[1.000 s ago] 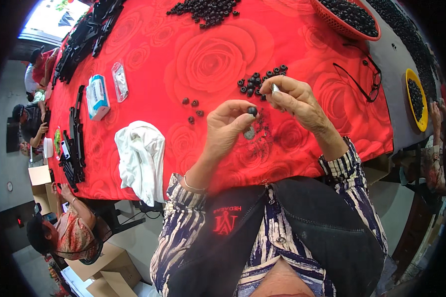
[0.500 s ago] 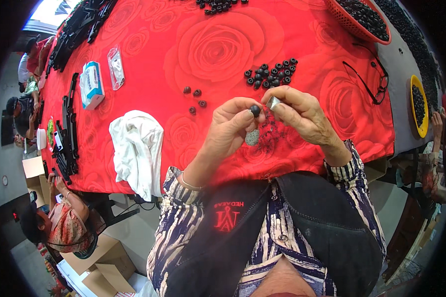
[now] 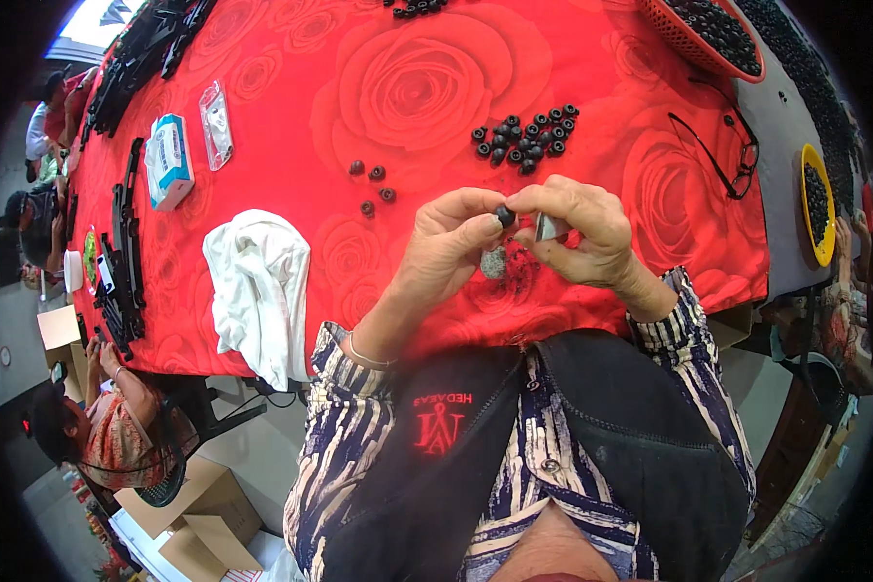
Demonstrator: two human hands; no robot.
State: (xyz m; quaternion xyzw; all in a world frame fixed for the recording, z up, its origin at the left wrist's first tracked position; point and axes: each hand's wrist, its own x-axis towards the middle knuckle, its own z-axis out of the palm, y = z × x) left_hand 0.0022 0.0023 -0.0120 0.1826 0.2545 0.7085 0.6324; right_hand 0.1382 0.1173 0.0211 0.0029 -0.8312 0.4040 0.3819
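Between the thumb and fingers of my left hand [image 3: 439,244] is a small round black bead-like piece [image 3: 504,215]. My right hand [image 3: 590,233] is closed around a small flat silver metal blade [image 3: 547,228], and its fingertips touch the black piece. Just below the hands lies a grey speckled lump [image 3: 493,263], with black crumbs [image 3: 526,274] scattered on the red cloth beside it. Beyond my hands is a cluster of black pieces with holes [image 3: 533,134]. Several more loose pieces [image 3: 375,174] lie to the left.
A red basket [image 3: 686,50] and a yellow tray [image 3: 807,204] hold black pieces at the right, near eyeglasses [image 3: 744,167]. A white cloth [image 3: 257,291], a tissue pack [image 3: 170,165] and long black parts [image 3: 126,252] lie left. A co-worker [image 3: 126,427] sits at lower left.
My right fingers have come forward onto the black piece, and the metal blade has turned to point downward. The left hand keeps its hold. The whole view has shifted slightly.
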